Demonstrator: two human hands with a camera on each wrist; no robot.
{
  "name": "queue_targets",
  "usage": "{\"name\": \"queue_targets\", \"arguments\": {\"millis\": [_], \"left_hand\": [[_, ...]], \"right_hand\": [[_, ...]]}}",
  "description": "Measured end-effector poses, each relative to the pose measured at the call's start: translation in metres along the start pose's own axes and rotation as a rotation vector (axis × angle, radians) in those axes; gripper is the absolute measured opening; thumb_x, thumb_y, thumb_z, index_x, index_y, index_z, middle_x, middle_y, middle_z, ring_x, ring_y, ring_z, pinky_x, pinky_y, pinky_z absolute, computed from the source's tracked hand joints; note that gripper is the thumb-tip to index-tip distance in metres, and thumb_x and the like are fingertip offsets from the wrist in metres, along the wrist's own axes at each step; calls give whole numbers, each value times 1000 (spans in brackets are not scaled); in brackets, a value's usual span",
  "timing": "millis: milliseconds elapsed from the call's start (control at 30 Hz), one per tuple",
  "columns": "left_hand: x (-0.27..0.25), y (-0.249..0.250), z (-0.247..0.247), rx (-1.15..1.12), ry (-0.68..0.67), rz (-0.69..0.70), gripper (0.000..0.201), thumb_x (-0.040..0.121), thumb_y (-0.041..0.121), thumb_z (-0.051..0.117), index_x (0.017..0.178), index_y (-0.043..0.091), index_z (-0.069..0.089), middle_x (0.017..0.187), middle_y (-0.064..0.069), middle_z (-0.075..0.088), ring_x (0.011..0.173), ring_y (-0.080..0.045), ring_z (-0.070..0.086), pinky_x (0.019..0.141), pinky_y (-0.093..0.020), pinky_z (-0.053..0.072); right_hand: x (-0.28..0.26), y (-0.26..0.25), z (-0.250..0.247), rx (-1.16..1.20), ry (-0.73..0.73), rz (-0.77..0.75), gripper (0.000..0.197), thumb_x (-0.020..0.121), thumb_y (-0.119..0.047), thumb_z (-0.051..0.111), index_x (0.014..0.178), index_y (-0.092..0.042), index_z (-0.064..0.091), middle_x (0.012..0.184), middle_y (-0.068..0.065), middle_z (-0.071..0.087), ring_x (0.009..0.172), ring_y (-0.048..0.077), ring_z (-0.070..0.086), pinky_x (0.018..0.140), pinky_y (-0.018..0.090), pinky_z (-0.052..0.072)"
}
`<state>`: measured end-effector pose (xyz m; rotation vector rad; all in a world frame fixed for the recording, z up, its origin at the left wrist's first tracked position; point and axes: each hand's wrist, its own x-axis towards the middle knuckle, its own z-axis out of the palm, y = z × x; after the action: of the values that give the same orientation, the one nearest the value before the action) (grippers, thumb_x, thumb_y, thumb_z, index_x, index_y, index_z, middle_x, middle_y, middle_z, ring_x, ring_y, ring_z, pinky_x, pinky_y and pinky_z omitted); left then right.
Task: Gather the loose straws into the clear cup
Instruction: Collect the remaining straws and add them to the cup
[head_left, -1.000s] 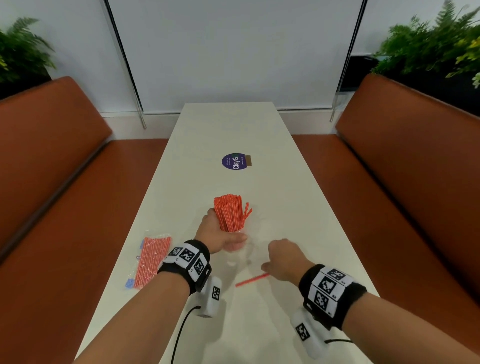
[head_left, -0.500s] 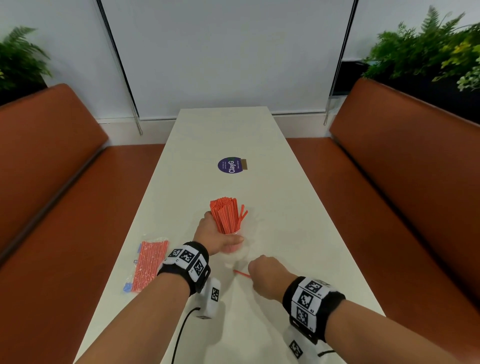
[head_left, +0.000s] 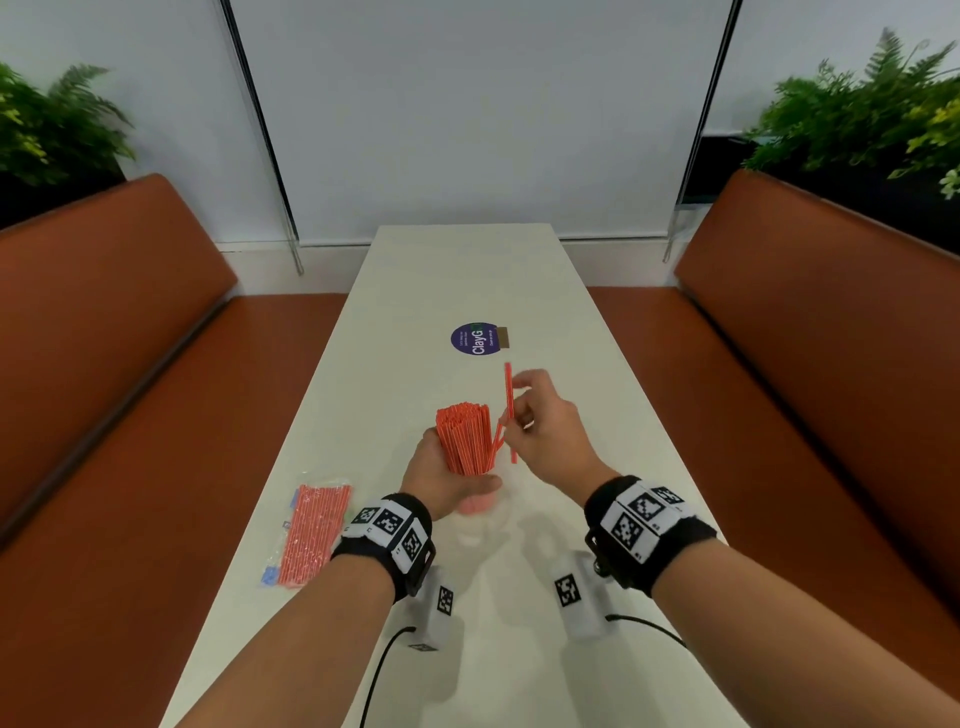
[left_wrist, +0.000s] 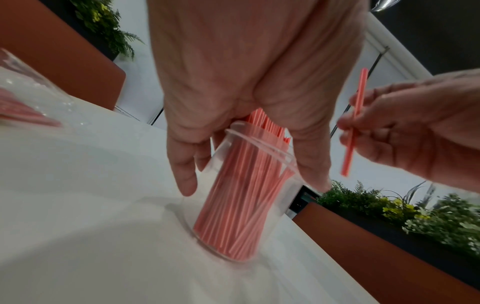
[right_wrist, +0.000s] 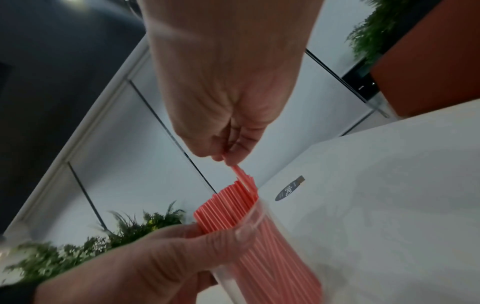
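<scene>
While the thin red plastic straw (head_left: 508, 402) is pinched upright at mid-length between the thumb and fingers (head_left: 521, 387) of the right hand (head_left: 545, 436), just beside and partly above the packed bundle, its lower end seems set to be slid down into the clear plastic cup (left_wrist: 249, 205). That cup stands on the white surface (head_left: 467, 270), slightly tilted and crammed with red straws (head_left: 465, 439), and the left hand (head_left: 441, 480) wraps its side, probably to steady it for the insertion. Further left on the surface lies a clear plastic packet of red straws (head_left: 311, 535), apart from both hands.
</scene>
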<state>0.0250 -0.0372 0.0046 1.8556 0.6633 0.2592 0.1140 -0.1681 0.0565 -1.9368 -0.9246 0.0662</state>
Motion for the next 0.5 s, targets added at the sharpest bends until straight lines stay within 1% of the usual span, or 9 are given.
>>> {"name": "queue_targets", "arguments": {"millis": [67,167,200,267,300,333,367,433,500], "left_hand": [[0,-1,0,-10,0,3,69,65,13,88,114,21,41,97,16,54,86,5,51,67,-15,41],[-1,-2,0,-20,-5,12,70,64,13,89,116,19,42,99,14,56,89,1,54,69,-17,42],[-1,-3,0,-16,-2,13,70,63,14,89,116,19,43,100,13,57,89,0,55,69,-18,43],[-1,-4,0,-5,3,19,69,63,15,89,115,20,44,102,11,58,91,-4,58,74,-22,45],[-1,-4,0,0,0,25,69,63,16,89,115,20,44,102,11,59,92,-6,59,76,-23,46],[-1,-4,0,3,-6,29,68,63,16,88,116,19,44,102,10,59,91,-5,59,76,-23,47],[-1,-3,0,8,-11,34,67,64,15,87,116,19,45,102,9,59,89,-4,59,75,-23,47],[1,-3,1,40,-20,52,56,70,9,81,112,18,45,98,8,57,85,-4,57,74,-22,47],[2,0,3,101,-31,73,43,77,6,73,109,16,46,94,9,55,87,-12,58,74,-23,48]], "right_hand": [[5,2,8,100,39,-24,49,85,-1,57,127,-16,38,77,10,65,67,15,61,60,14,48],[3,10,21,86,36,-79,65,83,3,55,138,-24,32,79,8,61,71,12,58,65,12,46],[2,12,24,55,44,-76,66,82,3,55,138,-24,33,85,6,60,78,13,57,69,12,45],[1,19,29,5,74,-27,63,84,0,55,140,-20,34,107,7,55,100,15,53,85,20,47],[-1,22,32,-2,57,26,62,85,-4,55,142,-15,31,120,12,51,111,18,50,94,24,43],[-3,24,36,-2,3,93,65,88,-9,55,145,-9,24,133,16,43,123,22,46,100,24,36],[-6,24,40,2,-74,146,69,90,-13,54,147,-5,15,143,19,34,131,25,39,103,22,28],[-10,20,51,-13,-203,148,75,94,-18,49,148,-3,0,151,20,21,139,28,28,106,22,20],[-5,15,60,-85,-216,89,77,95,-23,48,148,-5,-5,152,22,16,140,33,26,114,33,22]]}}
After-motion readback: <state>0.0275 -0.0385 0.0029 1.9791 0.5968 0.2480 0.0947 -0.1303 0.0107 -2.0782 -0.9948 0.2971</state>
